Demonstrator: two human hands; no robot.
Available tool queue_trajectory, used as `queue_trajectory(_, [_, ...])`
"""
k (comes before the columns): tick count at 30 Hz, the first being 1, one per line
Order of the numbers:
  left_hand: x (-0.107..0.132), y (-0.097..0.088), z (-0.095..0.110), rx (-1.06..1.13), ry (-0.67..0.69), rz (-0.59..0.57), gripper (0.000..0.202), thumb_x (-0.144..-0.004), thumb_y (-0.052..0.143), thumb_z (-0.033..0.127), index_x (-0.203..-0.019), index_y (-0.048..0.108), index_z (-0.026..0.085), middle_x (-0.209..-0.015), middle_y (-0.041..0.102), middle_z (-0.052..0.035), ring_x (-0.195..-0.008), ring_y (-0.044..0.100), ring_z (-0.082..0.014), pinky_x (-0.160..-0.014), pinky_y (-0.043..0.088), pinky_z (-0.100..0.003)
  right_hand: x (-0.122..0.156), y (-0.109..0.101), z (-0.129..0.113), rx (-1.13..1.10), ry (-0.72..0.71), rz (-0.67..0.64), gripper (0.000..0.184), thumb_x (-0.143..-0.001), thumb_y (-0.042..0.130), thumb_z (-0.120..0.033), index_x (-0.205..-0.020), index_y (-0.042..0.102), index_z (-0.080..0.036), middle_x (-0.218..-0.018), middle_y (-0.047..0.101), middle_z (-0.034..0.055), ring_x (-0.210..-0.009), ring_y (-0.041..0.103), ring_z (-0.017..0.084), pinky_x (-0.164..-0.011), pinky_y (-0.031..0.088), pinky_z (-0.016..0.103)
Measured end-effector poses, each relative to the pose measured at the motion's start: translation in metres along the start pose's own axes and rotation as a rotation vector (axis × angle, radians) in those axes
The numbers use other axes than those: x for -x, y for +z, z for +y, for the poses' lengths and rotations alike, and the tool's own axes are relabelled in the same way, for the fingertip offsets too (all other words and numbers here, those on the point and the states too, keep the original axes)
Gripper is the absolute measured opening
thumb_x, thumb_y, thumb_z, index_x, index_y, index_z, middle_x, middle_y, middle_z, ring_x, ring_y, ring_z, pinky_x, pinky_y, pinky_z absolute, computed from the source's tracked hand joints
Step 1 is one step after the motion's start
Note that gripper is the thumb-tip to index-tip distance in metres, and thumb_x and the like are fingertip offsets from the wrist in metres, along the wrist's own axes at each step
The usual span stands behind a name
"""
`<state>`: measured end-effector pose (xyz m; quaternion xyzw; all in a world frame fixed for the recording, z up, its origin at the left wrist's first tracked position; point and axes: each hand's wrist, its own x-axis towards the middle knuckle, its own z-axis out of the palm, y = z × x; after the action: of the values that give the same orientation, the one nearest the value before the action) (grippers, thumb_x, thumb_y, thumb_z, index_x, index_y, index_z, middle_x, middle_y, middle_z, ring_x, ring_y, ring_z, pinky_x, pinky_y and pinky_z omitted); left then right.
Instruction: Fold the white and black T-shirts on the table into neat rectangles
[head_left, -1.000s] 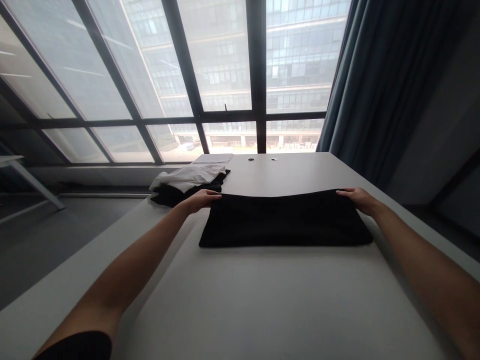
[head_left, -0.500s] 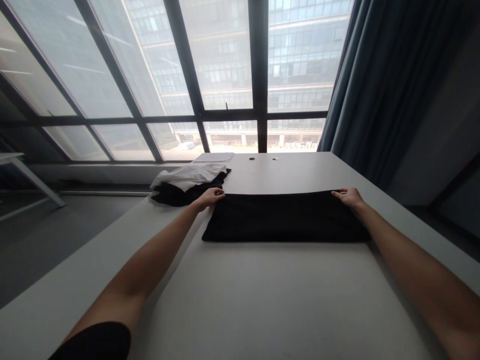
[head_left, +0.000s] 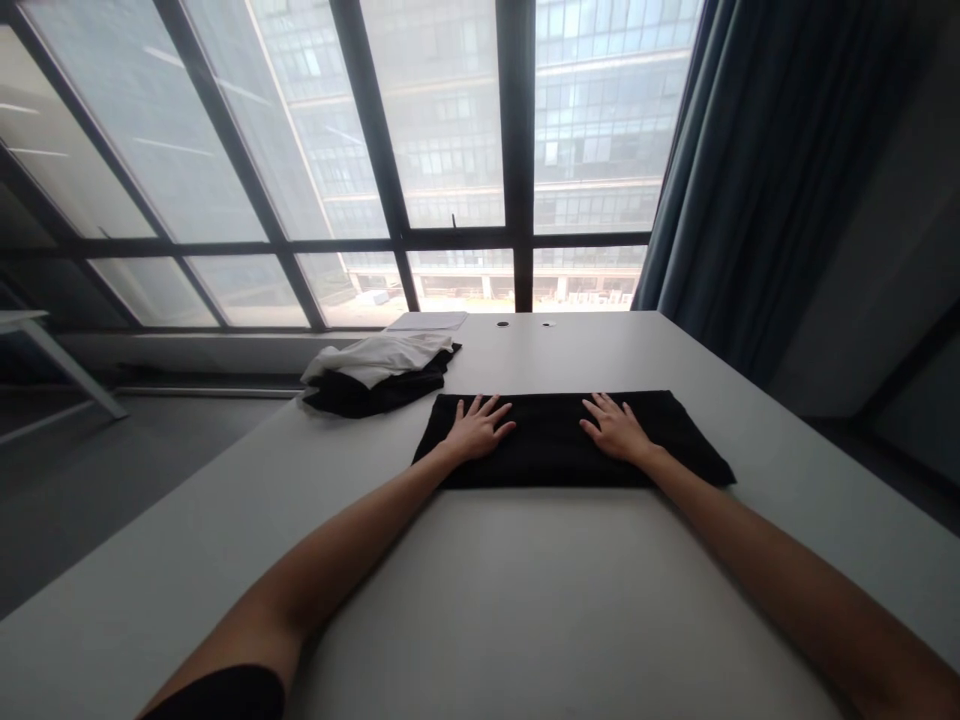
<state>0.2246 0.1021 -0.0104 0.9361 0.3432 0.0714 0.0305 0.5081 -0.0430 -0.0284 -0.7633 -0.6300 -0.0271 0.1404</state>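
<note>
A black cloth garment (head_left: 547, 440), folded into a wide flat band, lies across the white table (head_left: 525, 600) in front of me. My left hand (head_left: 476, 430) rests flat on its left part with the fingers spread. On the right part lies my right hand (head_left: 615, 430), also flat, fingers apart and pointing toward the window. Neither hand grips the fabric. The garment's exact kind cannot be made out in this folded state.
To the left on the table is a heap with a white garment (head_left: 379, 355) on top of a black garment (head_left: 375, 393). Behind it lies a flat white sheet (head_left: 427, 321). Two cable holes (head_left: 502, 324) sit near the far edge. A blue curtain (head_left: 720, 200) hangs at the right.
Both hands have let go of the garment's far corners and moved inward, now lying flat with spread fingers on the cloth. The far edge has settled onto the table.
</note>
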Motion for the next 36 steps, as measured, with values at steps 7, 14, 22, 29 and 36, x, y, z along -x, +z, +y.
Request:
queue_trajectory(7, [0.023, -0.004, -0.079, 0.044, -0.131, -0.060, 0.069, -0.102, 0.025, 0.064, -0.160, 0.026, 0.028, -0.168, 0.013, -0.0101, -0.155, 0.011, -0.0330, -0.119, 0.008, -0.065, 0.016, -0.010, 0.093, 0.126, 0.153, -0.034, 0.069, -0.100, 0.031, -0.054, -0.153, 0.040, -0.012, -0.163, 0.031, 0.0157, -0.152, 0.024, 0.028, -0.123, 0.019, 0.047])
queue_trajectory(14, [-0.002, -0.019, -0.004, 0.016, -0.040, 0.025, 0.066, -0.104, 0.029, 0.052, -0.156, 0.035, 0.013, -0.163, 0.027, -0.0189, -0.153, 0.018, -0.0367, -0.120, 0.012, -0.062, 0.012, -0.017, 0.014, 0.068, 0.094, 0.049, 0.061, -0.102, 0.028, -0.045, -0.152, 0.042, -0.012, -0.163, 0.032, 0.0168, -0.152, 0.024, 0.030, -0.120, 0.020, 0.057])
queue_trajectory(22, [0.008, 0.025, 0.091, 0.049, 0.155, -0.041, 0.061, -0.104, 0.023, 0.044, -0.157, 0.031, 0.014, -0.166, 0.022, -0.0131, -0.154, 0.015, -0.0298, -0.122, 0.015, -0.056, 0.038, 0.011, -0.077, -0.039, -0.071, -0.088, 0.060, -0.102, 0.030, -0.037, -0.156, 0.036, -0.010, -0.164, 0.029, 0.0151, -0.153, 0.021, 0.027, -0.122, 0.018, 0.050])
queue_trajectory(29, [-0.027, 0.004, 0.101, 0.080, 0.126, -0.015, 0.059, -0.103, 0.026, 0.043, -0.156, 0.033, 0.017, -0.164, 0.030, -0.0101, -0.153, 0.022, -0.0270, -0.122, 0.017, -0.054, 0.000, -0.011, -0.044, 0.014, 0.026, 0.029, 0.059, -0.102, 0.029, -0.034, -0.154, 0.037, -0.010, -0.164, 0.028, 0.0156, -0.153, 0.021, 0.028, -0.120, 0.019, 0.057])
queue_trajectory(36, [-0.060, 0.025, 0.099, 0.074, 0.056, -0.032, 0.068, -0.101, 0.023, 0.060, -0.158, 0.032, 0.022, -0.167, 0.022, -0.0097, -0.154, 0.016, -0.0322, -0.121, 0.014, -0.060, -0.015, -0.006, 0.030, 0.101, 0.261, -0.045, 0.068, -0.102, 0.026, -0.052, -0.158, 0.031, -0.013, -0.166, 0.025, 0.0144, -0.154, 0.018, 0.027, -0.122, 0.013, 0.055])
